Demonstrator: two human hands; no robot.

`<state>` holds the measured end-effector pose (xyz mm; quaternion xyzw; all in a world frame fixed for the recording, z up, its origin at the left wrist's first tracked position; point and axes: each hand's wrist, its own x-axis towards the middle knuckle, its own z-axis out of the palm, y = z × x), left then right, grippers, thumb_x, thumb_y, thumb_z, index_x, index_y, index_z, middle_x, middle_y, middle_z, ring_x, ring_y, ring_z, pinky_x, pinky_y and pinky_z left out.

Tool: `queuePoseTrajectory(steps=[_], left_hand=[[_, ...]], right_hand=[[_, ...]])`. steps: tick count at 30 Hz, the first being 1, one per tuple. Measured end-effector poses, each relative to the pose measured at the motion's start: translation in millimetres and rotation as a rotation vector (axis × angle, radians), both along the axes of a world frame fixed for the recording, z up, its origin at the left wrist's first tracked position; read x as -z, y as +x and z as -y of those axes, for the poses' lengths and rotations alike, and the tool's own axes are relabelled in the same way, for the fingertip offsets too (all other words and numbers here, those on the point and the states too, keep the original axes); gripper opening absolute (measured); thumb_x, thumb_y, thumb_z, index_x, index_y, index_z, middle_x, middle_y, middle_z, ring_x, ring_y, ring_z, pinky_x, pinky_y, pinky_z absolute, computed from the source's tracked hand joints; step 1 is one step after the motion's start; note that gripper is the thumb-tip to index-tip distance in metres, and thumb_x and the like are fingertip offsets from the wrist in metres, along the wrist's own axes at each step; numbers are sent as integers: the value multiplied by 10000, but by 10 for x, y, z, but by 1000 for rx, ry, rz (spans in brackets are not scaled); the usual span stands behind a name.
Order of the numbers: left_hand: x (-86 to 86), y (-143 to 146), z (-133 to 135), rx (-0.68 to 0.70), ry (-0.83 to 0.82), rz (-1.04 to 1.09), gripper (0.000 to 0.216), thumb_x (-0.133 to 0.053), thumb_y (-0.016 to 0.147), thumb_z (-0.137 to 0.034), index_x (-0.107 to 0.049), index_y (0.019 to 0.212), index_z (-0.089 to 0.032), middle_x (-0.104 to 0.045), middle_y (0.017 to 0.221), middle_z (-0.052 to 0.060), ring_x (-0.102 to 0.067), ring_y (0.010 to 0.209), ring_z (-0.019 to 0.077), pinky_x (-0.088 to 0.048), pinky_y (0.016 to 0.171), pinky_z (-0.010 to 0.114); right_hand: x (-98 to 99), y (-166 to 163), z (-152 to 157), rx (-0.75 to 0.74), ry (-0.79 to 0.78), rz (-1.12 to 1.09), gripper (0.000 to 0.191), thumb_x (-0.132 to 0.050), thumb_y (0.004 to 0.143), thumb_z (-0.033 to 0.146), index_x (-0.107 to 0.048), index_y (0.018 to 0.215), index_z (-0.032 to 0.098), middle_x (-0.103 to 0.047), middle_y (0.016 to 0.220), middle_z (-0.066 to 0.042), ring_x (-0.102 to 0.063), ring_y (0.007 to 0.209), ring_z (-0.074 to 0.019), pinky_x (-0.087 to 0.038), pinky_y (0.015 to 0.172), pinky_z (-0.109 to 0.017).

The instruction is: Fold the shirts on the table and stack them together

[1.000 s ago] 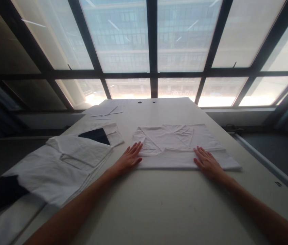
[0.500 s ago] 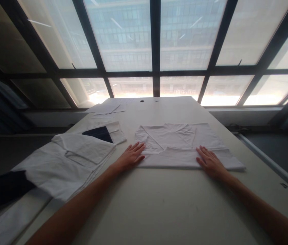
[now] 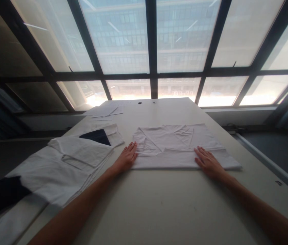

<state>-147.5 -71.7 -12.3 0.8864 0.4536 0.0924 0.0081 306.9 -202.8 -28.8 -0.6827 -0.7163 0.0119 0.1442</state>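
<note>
A white shirt [image 3: 169, 158] lies folded on the white table [image 3: 156, 211], its front fold running level and a few creases showing on top. My left hand [image 3: 126, 157] rests at the shirt's left edge, palm down with the fingers stretched out. On the right part of the front fold, my right hand [image 3: 208, 162] lies flat, fingers extended. Neither hand grips the cloth.
To the left lies a pile of white garments [image 3: 64, 166], with a dark blue piece [image 3: 96, 136] on it and dark cloth [image 3: 3, 194] near the table's left edge. Sheets of paper [image 3: 105, 110] lie at the far left. Large windows [image 3: 179, 41] stand beyond the table.
My left hand has slid slightly left, to the shirt's edge. My right hand stays flat on the fold. The whole view has shifted a little.
</note>
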Motion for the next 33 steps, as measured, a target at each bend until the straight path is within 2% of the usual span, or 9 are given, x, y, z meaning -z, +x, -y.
queuePoseTrajectory(steps=[6,9,12,17,23,25,27,31,33], left_hand=[[4,-1,15,17,9,-29,591,-189,1055,-383,-259,1591,-144,-288,1616,157,-237,1509,278,-267,1184,519],[-10,11,43,0,-3,-50,618,-186,1060,-458,-257,1591,-149,-266,1625,153,-207,1516,290,-250,1185,533],[-25,21,86,-25,-9,-68,632,-179,1061,-487,-250,1592,-151,-242,1633,152,-183,1521,301,-231,1185,551],[-35,-40,312,-43,-33,-106,640,-156,1061,-488,-230,1597,-147,-204,1644,143,-170,1523,310,-223,1182,567],[-1,-221,613,-37,-57,-75,702,-168,1043,-579,-242,1596,-155,-218,1644,131,-164,1524,318,-236,1192,544],[-68,-254,528,-54,-58,-35,765,-192,1024,-627,-286,1576,-106,-246,1631,161,-187,1516,335,-253,1194,524],[-196,-253,314,-78,-27,30,812,-207,1010,-649,-349,1536,-47,-319,1597,197,-240,1501,338,-264,1199,493],[-490,-129,-347,-99,20,163,766,-297,989,-633,-488,1442,-45,-519,1466,201,-459,1393,298,-321,1185,423],[-571,-18,-681,-75,-5,194,709,-364,968,-619,-564,1377,-75,-575,1417,183,-513,1349,288,-347,1171,410]], right_hand=[[-5,285,-100,122,145,-137,560,-273,991,322,-468,1495,179,-490,1516,-107,-403,1433,-223,-336,1183,-428],[43,415,-114,157,145,-23,593,-294,991,366,-414,1517,121,-461,1531,-150,-337,1467,-276,-291,1189,-501],[90,428,-82,191,69,90,651,-273,1003,461,-371,1532,95,-395,1570,-170,-281,1488,-308,-248,1190,-536],[143,343,137,230,-13,148,676,-237,1005,497,-333,1557,118,-317,1613,-155,-231,1506,-300,-220,1197,-540],[240,359,468,213,18,119,671,-245,1004,518,-330,1561,152,-295,1624,-137,-201,1516,-287,-225,1199,-545],[211,431,424,230,46,92,651,-258,1007,511,-344,1552,166,-318,1614,-144,-216,1512,-294,-256,1183,-562],[134,551,266,251,104,66,627,-290,1005,497,-388,1526,163,-363,1591,-160,-250,1500,-311,-287,1164,-574],[-78,876,-303,219,274,-4,595,-380,986,456,-463,1465,113,-469,1511,-199,-354,1450,-336,-326,1158,-543],[-166,1027,-632,177,307,-33,586,-422,968,411,-467,1455,89,-495,1484,-215,-400,1422,-344,-350,1153,-524]])
